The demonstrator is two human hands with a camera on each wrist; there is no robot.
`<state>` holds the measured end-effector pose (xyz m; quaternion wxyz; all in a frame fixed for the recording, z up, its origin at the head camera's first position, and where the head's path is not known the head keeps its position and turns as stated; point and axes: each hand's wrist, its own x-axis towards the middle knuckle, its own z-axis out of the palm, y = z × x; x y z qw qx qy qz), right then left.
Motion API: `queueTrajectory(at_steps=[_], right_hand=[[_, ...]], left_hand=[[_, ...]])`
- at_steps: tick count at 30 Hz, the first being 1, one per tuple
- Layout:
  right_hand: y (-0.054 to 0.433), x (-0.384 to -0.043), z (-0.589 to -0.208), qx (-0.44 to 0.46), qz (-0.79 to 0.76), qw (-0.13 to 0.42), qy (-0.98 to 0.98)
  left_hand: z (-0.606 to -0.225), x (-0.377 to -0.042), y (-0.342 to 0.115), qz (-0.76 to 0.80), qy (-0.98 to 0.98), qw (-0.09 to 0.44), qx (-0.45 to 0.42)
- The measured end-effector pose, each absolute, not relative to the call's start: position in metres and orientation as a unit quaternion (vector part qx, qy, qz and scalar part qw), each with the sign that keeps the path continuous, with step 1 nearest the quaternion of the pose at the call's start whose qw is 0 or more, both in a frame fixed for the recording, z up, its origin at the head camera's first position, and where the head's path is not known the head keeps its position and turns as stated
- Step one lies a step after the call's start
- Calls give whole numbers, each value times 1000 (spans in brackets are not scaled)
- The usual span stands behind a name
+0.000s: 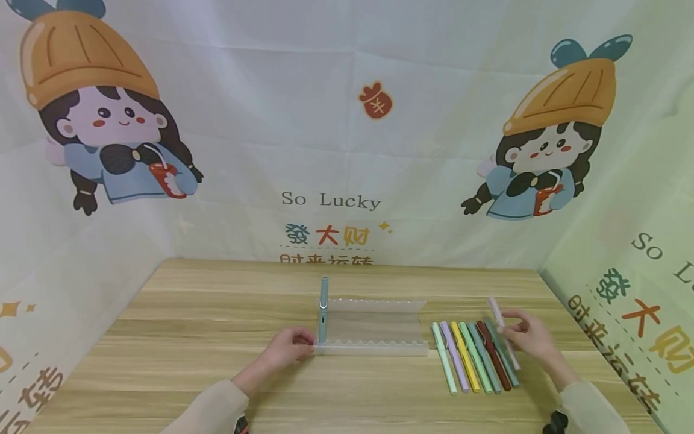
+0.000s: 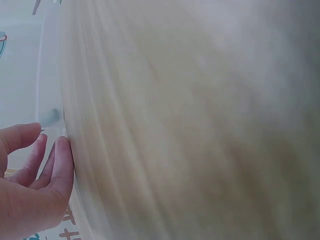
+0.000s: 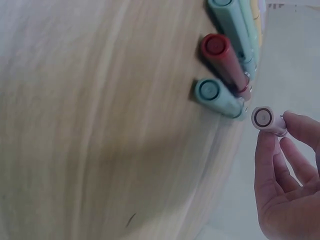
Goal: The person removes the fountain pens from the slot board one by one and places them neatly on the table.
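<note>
A clear plastic pen rack (image 1: 374, 348) with scalloped edges lies on the table. One blue-teal pen (image 1: 323, 310) with a clip rests across its left end. My left hand (image 1: 293, 348) holds the rack's front left corner between thumb and fingers; in the left wrist view the fingertips (image 2: 62, 142) meet the clear end. At the right, my right hand (image 1: 528, 337) pinches a pale pink pen (image 1: 494, 307), raised and tilted. Its round end (image 3: 263, 118) faces the camera in the right wrist view. Just left of that hand lie several pens (image 1: 467, 355) side by side.
The row includes a yellow pen (image 1: 469, 357), a dark red pen (image 1: 494, 355) and a teal pen (image 1: 509, 364) at its right end. All lie on a wooden table (image 1: 217, 313). Printed cloth (image 1: 347, 150) hangs behind the table and at both sides.
</note>
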<state>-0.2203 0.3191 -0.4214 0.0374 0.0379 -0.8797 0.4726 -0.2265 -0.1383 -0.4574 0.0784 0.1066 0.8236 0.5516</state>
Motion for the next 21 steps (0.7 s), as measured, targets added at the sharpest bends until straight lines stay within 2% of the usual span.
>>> queueTrajectory(at_steps=[21], right_hand=[[338, -219, -439, 12, 373, 17, -928]], left_hand=[[-458, -227, -139, 557, 819, 80, 113]])
